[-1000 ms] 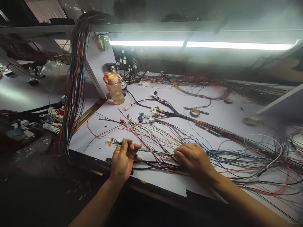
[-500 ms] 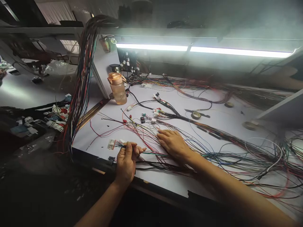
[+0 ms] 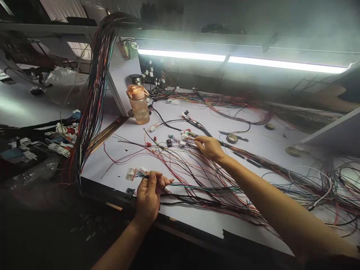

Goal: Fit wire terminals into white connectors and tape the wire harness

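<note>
My left hand [image 3: 150, 191] is closed round a bundle of thin wires at the table's front edge. A white connector [image 3: 131, 174] on several coloured wires sticks out to the left of its fingers. From its right side, green and black wires [image 3: 202, 186] run along the tabletop. My right hand [image 3: 209, 147] is over a wire harness [image 3: 239, 150], its fingers bent and drawn together among the wires; what is between the fingertips is hidden. Just left of those fingertips lie white connectors [image 3: 182, 143] and a black connector [image 3: 169, 143].
A drink bottle [image 3: 139, 107] stands at the back left. A tape roll [image 3: 232, 138] lies beyond the harness. Hanging wires [image 3: 97, 82] drop past the table's left end. Further wires [image 3: 219, 99] lie along the back beneath a lamp [image 3: 185, 55].
My right hand has lifted off the loose wires where it lay flat and moved away from me to the harness, its fingers now bent. My left hand keeps its hold.
</note>
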The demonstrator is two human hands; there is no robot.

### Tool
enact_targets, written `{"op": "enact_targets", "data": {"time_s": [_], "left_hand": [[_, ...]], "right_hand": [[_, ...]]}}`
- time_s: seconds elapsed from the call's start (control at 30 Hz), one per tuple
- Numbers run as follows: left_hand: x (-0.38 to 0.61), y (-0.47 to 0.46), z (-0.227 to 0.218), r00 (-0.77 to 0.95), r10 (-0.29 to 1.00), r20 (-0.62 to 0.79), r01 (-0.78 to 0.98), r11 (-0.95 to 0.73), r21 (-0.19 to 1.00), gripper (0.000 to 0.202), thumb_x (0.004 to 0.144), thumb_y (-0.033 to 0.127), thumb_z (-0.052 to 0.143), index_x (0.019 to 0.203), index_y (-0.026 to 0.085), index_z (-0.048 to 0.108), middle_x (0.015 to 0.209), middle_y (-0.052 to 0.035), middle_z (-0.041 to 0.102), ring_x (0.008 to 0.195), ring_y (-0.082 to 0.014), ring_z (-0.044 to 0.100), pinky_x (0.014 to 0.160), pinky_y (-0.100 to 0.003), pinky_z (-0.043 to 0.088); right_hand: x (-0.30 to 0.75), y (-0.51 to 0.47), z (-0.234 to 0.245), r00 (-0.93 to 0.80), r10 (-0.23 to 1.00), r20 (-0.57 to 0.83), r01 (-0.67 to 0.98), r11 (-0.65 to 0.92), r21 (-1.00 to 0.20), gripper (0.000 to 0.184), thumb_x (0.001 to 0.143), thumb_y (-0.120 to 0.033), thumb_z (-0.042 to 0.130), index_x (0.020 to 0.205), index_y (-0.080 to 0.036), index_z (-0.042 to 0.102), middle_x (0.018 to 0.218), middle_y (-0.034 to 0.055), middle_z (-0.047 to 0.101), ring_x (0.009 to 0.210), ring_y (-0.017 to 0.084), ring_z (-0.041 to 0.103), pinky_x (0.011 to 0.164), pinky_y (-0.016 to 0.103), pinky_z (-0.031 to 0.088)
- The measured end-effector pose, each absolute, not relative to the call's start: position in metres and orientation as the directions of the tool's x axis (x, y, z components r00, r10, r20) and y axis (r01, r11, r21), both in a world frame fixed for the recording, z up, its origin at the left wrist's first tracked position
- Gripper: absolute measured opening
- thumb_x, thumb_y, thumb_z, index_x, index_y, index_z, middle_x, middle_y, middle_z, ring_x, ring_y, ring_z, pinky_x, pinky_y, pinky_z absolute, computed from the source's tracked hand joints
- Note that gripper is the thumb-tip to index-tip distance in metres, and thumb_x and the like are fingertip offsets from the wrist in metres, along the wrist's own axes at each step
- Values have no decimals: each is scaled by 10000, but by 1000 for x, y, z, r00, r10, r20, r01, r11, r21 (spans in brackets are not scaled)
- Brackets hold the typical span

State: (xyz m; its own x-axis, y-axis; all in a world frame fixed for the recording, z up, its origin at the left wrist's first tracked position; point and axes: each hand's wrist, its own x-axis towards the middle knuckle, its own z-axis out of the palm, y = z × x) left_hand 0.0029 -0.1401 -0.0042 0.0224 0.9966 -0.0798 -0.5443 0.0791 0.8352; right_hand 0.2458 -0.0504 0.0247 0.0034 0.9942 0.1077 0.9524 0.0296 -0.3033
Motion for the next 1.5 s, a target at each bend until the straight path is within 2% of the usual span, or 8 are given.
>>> {"op": "enact_targets", "data": {"time_s": [0.2,0.43,0.73,0.83,1.07,1.17,1.3,1.5], "left_hand": [[2,-141,-5,16,995,-93,-539,87,838,259,890,426,560,838,177,606,617,38,471,656,-128,566,800,-420,557],[1,-139,-5,12,992,-129,-539,115,834,302,824,476,638,824,174,611,608,32,495,673,-132,568,802,-384,560],[2,-140,-4,-4,987,-158,-549,130,826,318,795,478,670,811,167,605,620,30,509,657,-133,561,766,-374,564],[2,-141,-4,-10,988,-157,-551,126,825,325,777,480,688,808,168,602,621,33,505,649,-130,560,777,-386,564],[3,-141,-2,-2,991,-134,-546,111,830,319,797,483,665,810,171,599,610,41,486,634,-127,555,776,-397,562],[2,-141,-3,7,992,-127,-542,110,833,301,820,469,644,812,172,596,615,39,489,640,-127,554,789,-404,558],[1,-141,-4,7,993,-121,-535,106,838,300,833,467,628,805,171,592,609,41,475,630,-125,548,786,-410,559],[4,-141,1,8,993,-117,-534,103,839,299,812,465,653,805,171,601,596,38,484,625,-131,555,763,-406,565]], "right_hand": [[201,-12,31,-94,995,20,974,96,-203,273,922,-333,455,1021,-247,694,1078,63,702,999,221,625,760,291,410],[167,18,45,-66,991,-116,994,55,-95,362,823,-472,623,993,-160,691,1062,145,699,1076,281,591,955,412,320],[166,36,44,-61,955,-291,975,-6,-222,158,795,-347,650,855,-220,721,849,55,736,903,217,652,992,445,278],[171,36,44,-73,964,-256,958,-3,-287,146,825,-277,593,884,-223,714,763,36,727,875,207,648,963,435,302],[189,18,40,-245,969,-34,877,207,-434,248,902,-415,521,1013,-273,693,982,-13,718,916,152,624,917,308,348],[185,8,30,-329,944,1,846,296,-444,195,869,-372,590,972,-271,721,1023,-6,711,932,151,627,867,261,381],[190,2,24,-309,947,89,837,315,-448,296,944,-319,477,1176,-252,649,1243,28,626,1075,128,580,882,213,388],[235,-9,27,-142,988,59,903,154,-402,357,975,-339,375,1085,-190,680,968,44,712,866,155,628,758,237,422]]}}
